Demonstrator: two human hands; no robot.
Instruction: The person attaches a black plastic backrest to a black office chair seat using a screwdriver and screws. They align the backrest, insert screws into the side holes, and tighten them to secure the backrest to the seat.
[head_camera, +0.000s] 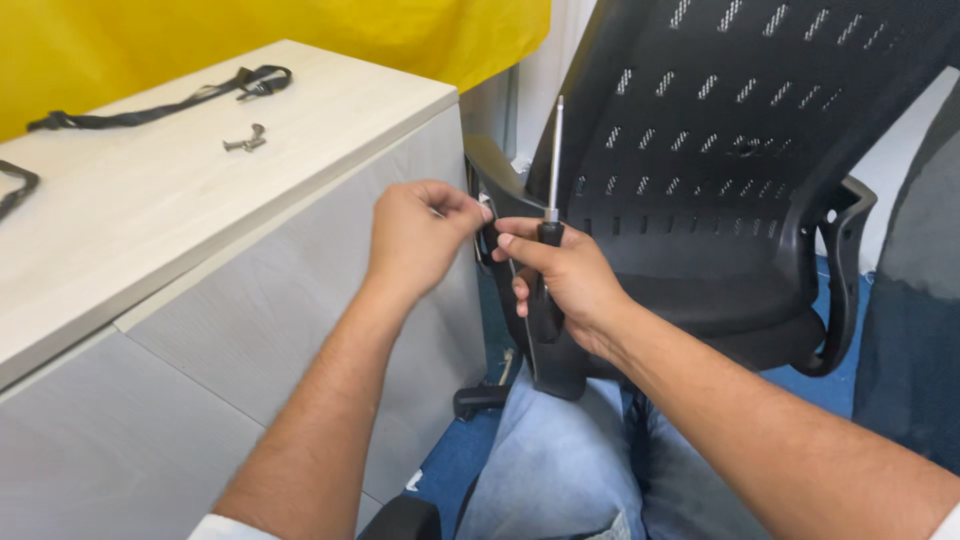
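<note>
My right hand (565, 280) grips a screwdriver (551, 210) by its black handle, with the metal shaft pointing straight up. My left hand (418, 235) has its fingers pinched together against the left armrest (500, 185) of a black office chair (720, 150); whatever it pinches is hidden by the fingers. Both hands meet at that armrest, in front of the chair's mesh back. The chair's seat faces me, and my knees in light jeans are just below it.
A pale wooden cabinet (200, 200) stands at the left. On its top lie two loose screws (245, 142) and a black strap (160, 105). Yellow fabric hangs behind it. The right armrest (845, 270) curves down at the right. Blue carpet shows below.
</note>
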